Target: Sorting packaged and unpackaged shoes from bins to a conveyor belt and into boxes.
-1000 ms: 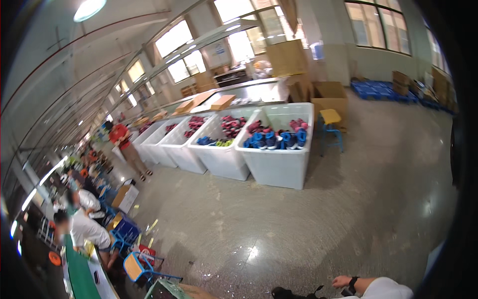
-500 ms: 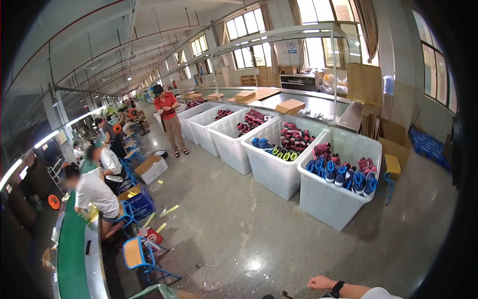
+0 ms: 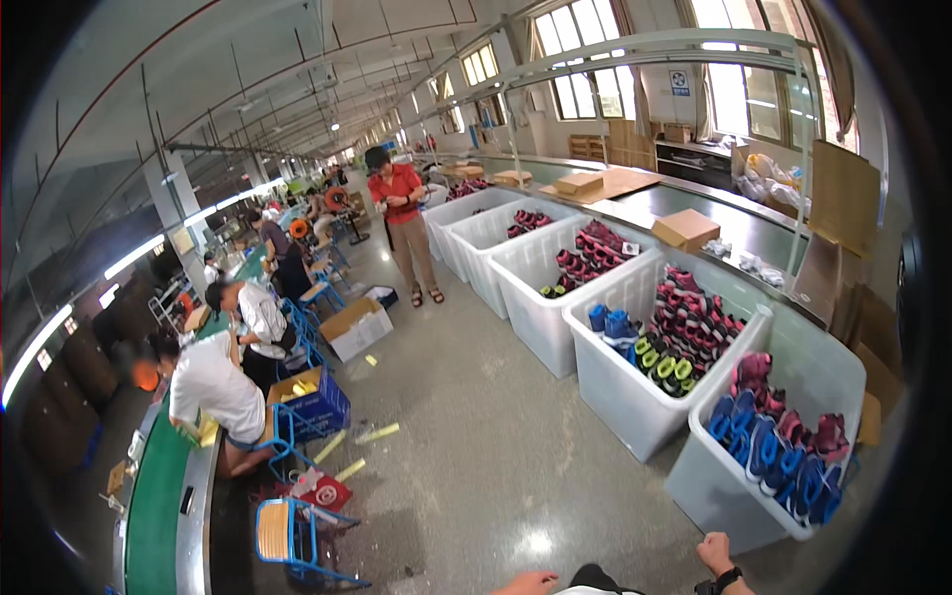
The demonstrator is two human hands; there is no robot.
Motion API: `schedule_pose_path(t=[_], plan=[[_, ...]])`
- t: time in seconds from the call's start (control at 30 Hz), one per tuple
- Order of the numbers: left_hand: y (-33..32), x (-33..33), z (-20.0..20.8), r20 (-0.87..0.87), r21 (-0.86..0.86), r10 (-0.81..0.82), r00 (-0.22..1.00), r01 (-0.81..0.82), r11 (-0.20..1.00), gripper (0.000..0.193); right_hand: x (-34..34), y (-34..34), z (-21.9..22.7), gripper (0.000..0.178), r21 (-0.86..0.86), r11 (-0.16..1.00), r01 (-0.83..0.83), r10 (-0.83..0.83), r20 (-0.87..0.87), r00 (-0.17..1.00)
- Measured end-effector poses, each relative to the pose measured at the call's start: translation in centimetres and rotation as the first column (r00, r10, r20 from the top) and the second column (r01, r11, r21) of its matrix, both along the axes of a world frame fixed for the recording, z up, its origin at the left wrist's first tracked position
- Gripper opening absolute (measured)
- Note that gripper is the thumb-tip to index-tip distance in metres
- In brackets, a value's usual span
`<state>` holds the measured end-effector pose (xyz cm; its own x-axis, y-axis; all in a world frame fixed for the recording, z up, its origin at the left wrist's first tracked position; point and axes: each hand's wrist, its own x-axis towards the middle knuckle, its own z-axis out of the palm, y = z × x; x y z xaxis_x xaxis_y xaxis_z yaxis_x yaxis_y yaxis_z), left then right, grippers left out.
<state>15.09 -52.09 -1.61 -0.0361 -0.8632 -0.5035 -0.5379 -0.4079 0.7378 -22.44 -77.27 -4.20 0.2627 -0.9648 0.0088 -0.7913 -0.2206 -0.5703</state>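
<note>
At the lower edge my right hand (image 3: pixel 712 552), with a dark watch on its wrist, is loosely curled and nothing shows in it. My left hand (image 3: pixel 534 583) is just inside the bottom edge, and its fingers are cut off or too small to make out. Neither hand touches anything that I can see. Closest to my right hand is a large white plastic bin (image 3: pixel 684 486) holding blue shoes (image 3: pixel 762 446) and dark pink shoes (image 3: pixel 793 428). The bin beyond it holds pink shoes (image 3: pixel 689 307), lime-green shoes (image 3: pixel 666 363) and a few blue ones.
More white bins (image 3: pixel 511 283) run away along a conveyor with cardboard boxes (image 3: pixel 684 230) on it. A person in a red top (image 3: pixel 402 188) stands in the aisle. At left, seated people work along a green belt (image 3: pixel 159 496). A stool (image 3: pixel 288 531) and yellow strips (image 3: pixel 379 432) are near.
My view has swung left and moved forward, so the bins sit farther right and the nearest is closer. My left hand has come into view; my right hand shows farther right.
</note>
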Motion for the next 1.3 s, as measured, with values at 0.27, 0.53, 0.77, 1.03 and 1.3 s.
schedule_pose_path(t=[0.27, 0.53, 0.77, 1.03, 1.3], plan=[[-13.1, 12.0, 2.2, -0.27, 0.036, 0.425, 0.864, -0.432, 0.901, 0.04, 28.3, -25.4, 4.4, 0.042, -0.269, 0.743, -0.613, 0.662, 0.159, 0.732], [-35.7, 25.9, 2.6, -0.115, 0.095, 0.348, 0.93, -0.339, 0.936, 0.037, 37.7, -49.5, 9.2, 0.018, 0.046, 0.962, -0.27, 0.26, 0.165, 0.952], [-57.7, 32.2, 6.9, 0.031, -0.018, 0.047, 0.998, -0.047, 0.999, 0.041, 41.5, -73.8, 11.3, 0.064, -0.301, 0.951, 0.068, -0.112, -0.129, 0.985], [-67.7, 38.0, 4.6, 0.023, 0.252, 0.266, 0.964, -0.263, 0.931, 0.038, 47.6, -102.6, 7.8, 0.073, -0.463, 0.853, 0.243, -0.427, -0.348, 0.834], [-70.1, 40.0, 3.8, 0.128, 0.488, 0.358, 0.925, -0.373, 0.789, 0.036, 48.0, -118.5, 2.4, 0.06, -0.549, 0.809, 0.208, -0.503, -0.465, 0.729]])
